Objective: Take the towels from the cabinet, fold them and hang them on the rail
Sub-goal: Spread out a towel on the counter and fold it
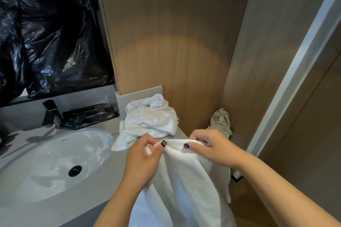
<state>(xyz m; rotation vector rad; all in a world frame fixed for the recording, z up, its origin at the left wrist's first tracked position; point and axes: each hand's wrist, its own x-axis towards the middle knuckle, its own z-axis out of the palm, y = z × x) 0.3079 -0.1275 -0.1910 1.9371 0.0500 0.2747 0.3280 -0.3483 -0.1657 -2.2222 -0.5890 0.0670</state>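
A white towel [186, 184] hangs down in front of me from both hands. My left hand [144, 155] pinches its top edge at the left, thumb and fingers curled round the cloth. My right hand [212, 147] grips the same edge just to the right, thumb on top. The two hands are close together, at the counter's right end. Behind them a second white towel [149, 120] lies crumpled on the grey counter [103, 180]. No rail or cabinet is in view.
A white sink [46, 164] with a dark drain fills the counter's left. A black tap [51, 114] and dark sachets [88, 116] stand at the back. Black plastic sheeting [46, 29] covers the mirror. A wooden wall panel [175, 42] rises ahead. A beige cloth bag [220, 121] hangs right.
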